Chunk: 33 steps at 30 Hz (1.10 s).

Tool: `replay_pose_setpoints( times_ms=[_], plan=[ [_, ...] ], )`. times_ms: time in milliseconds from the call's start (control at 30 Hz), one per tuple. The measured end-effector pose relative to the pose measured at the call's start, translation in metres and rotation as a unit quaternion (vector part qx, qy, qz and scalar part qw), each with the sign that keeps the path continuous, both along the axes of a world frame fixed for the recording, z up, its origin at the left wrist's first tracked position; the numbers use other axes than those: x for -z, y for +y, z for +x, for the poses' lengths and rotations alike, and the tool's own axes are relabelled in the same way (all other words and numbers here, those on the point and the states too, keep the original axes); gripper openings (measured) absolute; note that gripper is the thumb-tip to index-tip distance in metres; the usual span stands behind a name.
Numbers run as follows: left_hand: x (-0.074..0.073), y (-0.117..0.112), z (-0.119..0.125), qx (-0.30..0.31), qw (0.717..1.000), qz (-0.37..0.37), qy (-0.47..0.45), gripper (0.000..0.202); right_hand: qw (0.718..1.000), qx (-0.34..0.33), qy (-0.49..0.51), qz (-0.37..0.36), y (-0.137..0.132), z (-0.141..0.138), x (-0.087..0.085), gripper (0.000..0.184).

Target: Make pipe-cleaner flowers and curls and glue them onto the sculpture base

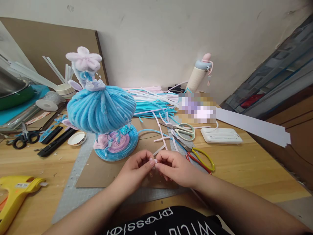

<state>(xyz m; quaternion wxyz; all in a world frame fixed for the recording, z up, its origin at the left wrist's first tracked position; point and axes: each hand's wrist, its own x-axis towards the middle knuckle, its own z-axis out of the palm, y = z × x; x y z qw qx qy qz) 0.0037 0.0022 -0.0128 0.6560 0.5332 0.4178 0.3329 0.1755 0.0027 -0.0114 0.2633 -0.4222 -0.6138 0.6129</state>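
My left hand [137,168] and my right hand [174,168] meet fingertip to fingertip low over a sheet of brown cardboard [97,173]. Both are closed in a pinch on a short piece of pale pink pipe cleaner [153,162] between them. Just behind my hands stands a blue pipe-cleaner doll [100,107] with a wide skirt, a pink flower on top and a round blue and pink base [117,145].
Loose blue and pink pipe cleaners [151,101] lie behind. Green-handled scissors [183,130], yellow-handled pliers [202,158] and a white box [221,134] lie to the right. A yellow glue gun [14,192], black scissors [23,138] and tape rolls [77,138] are at left.
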Motion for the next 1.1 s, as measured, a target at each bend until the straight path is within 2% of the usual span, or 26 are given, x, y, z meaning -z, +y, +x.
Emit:
replay_pose_setpoints(
  times_ms=[100,200,333,500,633,733,833,967,1100],
  plan=[
    [-0.003,0.0,-0.003,0.045,0.995,0.049,0.08,0.026,0.998,0.013,-0.026,0.048,0.0,0.002,0.0,0.019],
    [-0.005,0.0,-0.004,0.091,0.981,0.092,0.147,0.028,0.993,-0.003,-0.062,0.098,0.003,0.004,0.0,0.016],
    [-0.006,0.0,-0.005,0.1,0.97,0.113,0.192,0.028,0.979,-0.044,-0.103,0.171,0.006,0.006,-0.003,0.014],
    [-0.007,-0.002,-0.006,0.099,0.952,0.183,0.225,0.026,0.983,-0.076,-0.093,0.136,0.006,0.005,0.001,0.016],
    [-0.005,-0.001,-0.004,0.069,0.942,0.218,0.247,0.027,0.989,-0.045,-0.083,0.117,0.007,0.003,0.011,0.016],
    [-0.003,0.001,-0.003,0.021,0.948,0.207,0.24,0.026,0.993,-0.006,-0.062,0.103,0.008,0.002,0.014,0.019],
    [0.0,0.004,-0.003,-0.03,0.977,0.139,0.159,0.022,0.995,0.011,-0.022,0.094,0.008,0.001,0.013,0.02],
    [0.003,0.006,-0.003,-0.035,0.998,0.031,0.041,0.025,0.995,0.014,-0.013,0.096,0.005,-0.002,0.012,0.024],
    [0.004,0.006,-0.002,-0.036,0.999,0.009,0.008,0.024,0.999,0.01,0.023,0.029,0.004,-0.005,0.016,0.028]
  ],
)
